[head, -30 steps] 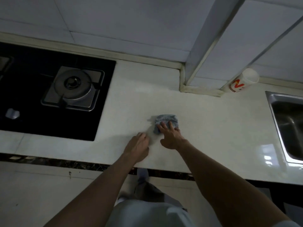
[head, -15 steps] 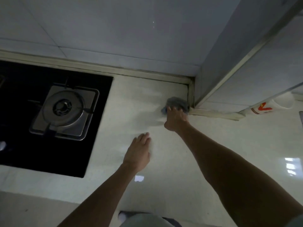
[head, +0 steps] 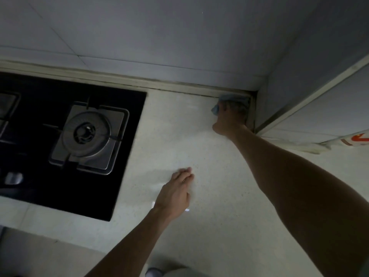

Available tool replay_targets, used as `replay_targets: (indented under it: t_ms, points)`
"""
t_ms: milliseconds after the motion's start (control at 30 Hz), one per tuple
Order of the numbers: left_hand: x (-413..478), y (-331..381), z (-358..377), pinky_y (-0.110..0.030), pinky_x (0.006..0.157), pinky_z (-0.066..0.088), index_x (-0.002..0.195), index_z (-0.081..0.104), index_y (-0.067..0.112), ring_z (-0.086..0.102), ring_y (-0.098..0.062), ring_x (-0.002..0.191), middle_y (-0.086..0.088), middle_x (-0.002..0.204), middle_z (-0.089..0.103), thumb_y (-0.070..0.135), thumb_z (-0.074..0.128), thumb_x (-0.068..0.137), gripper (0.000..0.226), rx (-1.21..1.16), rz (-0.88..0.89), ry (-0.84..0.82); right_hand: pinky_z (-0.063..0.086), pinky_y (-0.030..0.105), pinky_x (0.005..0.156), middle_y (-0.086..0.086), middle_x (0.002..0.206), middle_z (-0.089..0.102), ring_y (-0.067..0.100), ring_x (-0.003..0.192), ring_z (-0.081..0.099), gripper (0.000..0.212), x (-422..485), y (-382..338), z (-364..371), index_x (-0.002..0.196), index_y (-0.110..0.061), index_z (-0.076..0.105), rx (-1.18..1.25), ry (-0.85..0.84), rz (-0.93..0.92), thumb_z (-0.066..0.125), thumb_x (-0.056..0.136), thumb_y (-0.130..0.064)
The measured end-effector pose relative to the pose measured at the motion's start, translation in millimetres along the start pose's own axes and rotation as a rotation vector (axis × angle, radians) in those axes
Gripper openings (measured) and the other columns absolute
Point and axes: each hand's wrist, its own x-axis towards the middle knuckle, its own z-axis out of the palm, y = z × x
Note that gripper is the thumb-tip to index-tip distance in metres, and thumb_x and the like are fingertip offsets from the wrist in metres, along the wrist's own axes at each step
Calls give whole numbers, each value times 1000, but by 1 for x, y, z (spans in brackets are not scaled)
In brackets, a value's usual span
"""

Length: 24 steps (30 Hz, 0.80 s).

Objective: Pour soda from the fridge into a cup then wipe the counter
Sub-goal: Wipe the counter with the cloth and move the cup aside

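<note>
Cloth: our right hand presses it into the back corner of the counter; can't tell if fingers curl round it.
Left hand: flat on the counter, fingers straight.
Risk: a wide sweep right might tip our cup.

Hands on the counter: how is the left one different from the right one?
The left hand lies flat on the bare counter, holding nothing; the right hand is on a blue cloth. The left hand stays nearer; the right hand reaches into the back corner. Both are bare and low on the counter.
</note>
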Motion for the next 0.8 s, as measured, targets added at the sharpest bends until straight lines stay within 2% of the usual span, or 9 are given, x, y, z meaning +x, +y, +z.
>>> replay_targets:
  t_ms: [100,200,367,533,667,800]
  points:
    - [-1,0,0,-15,117,10,151,28,14,13,-11,148,6,162,16,9,42,92,61,7,3,-26,23,52,114,16,154,21,40,140,21,86,2,9,7,152,-14,13,28,16,-51,61,81,-26]
    - [-3,1,-1,-19,119,3,153,22,13,7,-13,150,3,164,9,12,42,95,61,36,4,-51,23,51,114,15,153,23,39,139,24,86,6,21,13,151,-17,17,64,49,-125,63,78,-24]
    - [-4,11,1,-33,123,14,151,24,8,8,-20,151,-6,164,8,16,42,96,59,70,-14,-78,24,49,114,13,155,22,39,139,22,85,14,26,15,152,-17,17,70,14,-137,61,80,-27]
    - [-36,13,12,-27,122,13,151,27,8,14,-17,149,-5,162,17,15,39,97,56,30,-14,-12,26,49,114,12,156,18,40,141,20,82,-1,22,19,151,-21,14,44,-24,-106,58,83,-30]
    - [-76,-1,25,-26,123,9,149,30,6,14,-16,149,-6,162,17,16,38,97,54,91,27,12,33,48,110,15,155,23,39,138,29,85,-45,6,39,151,-22,14,60,-10,-147,61,81,-35]
    - [-113,-15,31,-27,120,21,141,42,8,24,-18,145,-6,157,28,15,40,94,48,86,45,51,17,54,117,10,158,17,40,144,13,90,-106,-21,61,152,-18,15,-15,27,-180,64,79,-38]
